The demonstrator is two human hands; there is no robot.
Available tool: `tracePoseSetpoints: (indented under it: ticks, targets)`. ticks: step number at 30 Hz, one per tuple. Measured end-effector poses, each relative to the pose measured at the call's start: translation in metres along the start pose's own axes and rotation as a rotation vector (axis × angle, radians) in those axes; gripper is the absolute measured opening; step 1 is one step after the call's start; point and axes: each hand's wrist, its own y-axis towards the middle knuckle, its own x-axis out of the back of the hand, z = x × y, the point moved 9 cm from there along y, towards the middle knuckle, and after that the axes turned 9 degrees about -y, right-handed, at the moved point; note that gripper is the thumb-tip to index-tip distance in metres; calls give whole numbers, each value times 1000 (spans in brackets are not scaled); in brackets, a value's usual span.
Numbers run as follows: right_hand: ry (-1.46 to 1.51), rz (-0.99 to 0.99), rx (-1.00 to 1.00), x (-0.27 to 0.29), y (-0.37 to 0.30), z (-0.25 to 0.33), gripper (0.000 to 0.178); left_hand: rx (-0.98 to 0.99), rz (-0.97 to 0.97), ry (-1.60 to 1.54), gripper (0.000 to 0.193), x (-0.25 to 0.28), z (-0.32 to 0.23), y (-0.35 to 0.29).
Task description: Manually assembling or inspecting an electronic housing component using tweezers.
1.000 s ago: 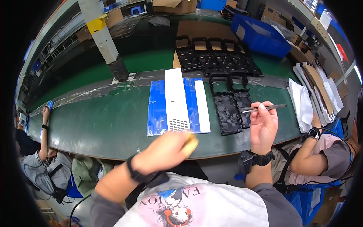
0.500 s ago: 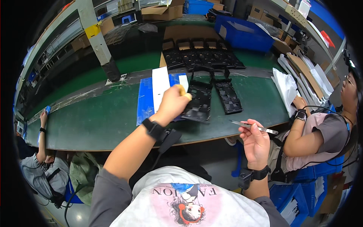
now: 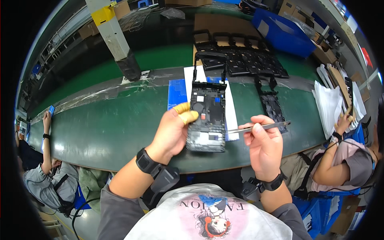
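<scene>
gripped at its left edge by my left hand (image 3: 170, 130) — a black rectangular plastic housing (image 3: 208, 110), held over a flat blue panel (image 3: 177, 94) on the smooth green tabletop (image 3: 100, 120). my right hand (image 3: 265, 148) pinches slim grey metal tweezers (image 3: 238, 130) — tips beside the housing's lower right edge; whether they touch, i cannot tell.

Head fisheye, worn on you, upright, facing down and forward: your shirt (image 3: 172, 222) nearest, left hand (image 3: 168, 130) and right hand (image 3: 263, 147) close, bench (image 3: 100, 128) beyond.
</scene>
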Motion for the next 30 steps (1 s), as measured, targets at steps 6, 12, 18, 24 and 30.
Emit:
tracePoseSetpoints:
  ticks: [6, 12, 18, 24, 30]
  targets:
    - [-80, 71, -40, -44, 29, -16, 18, 46, 7, -136, 33, 11, -16, 6]
    - [-83, 59, -19, -64, 45, -31, 19, 96, -7, -184, 36, 15, -25, 8]
    - [-72, 18, -23, -67, 50, -50, 20, 75, -24, -208, 36, 24, -33, 8]
    - [-21, 38, -51, -70, 51, -58, 19, 84, -75, -282, 36, 34, -32, 7]
    - [-79, 63, -51, -72, 49, -59, 20, 69, -65, -281, 36, 35, -31, 5]
